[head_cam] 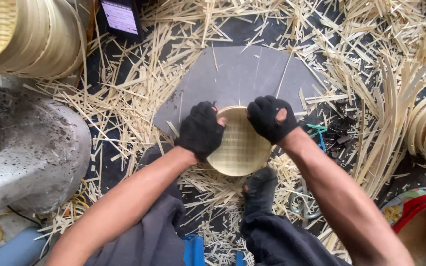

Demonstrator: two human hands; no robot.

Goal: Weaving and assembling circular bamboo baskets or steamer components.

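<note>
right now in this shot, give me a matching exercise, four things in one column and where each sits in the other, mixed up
Things:
1. woven round tray
2. grey board
3. stacked bamboo rings
4. red container

Places:
a. bottom right corner
b. top left corner
c. between the left hand and right hand
d. flat on the floor beyond the tray, among bamboo strips

Pairs: 1-c, 2-d, 3-b, 4-a

Under my left hand and right hand, both in matt black knit gloves, the round tray is pale woven bamboo, smooth and dry. Beyond them the grey board looks flat and matt; dry bamboo strips lie around; left, rough pitted stone.
</note>
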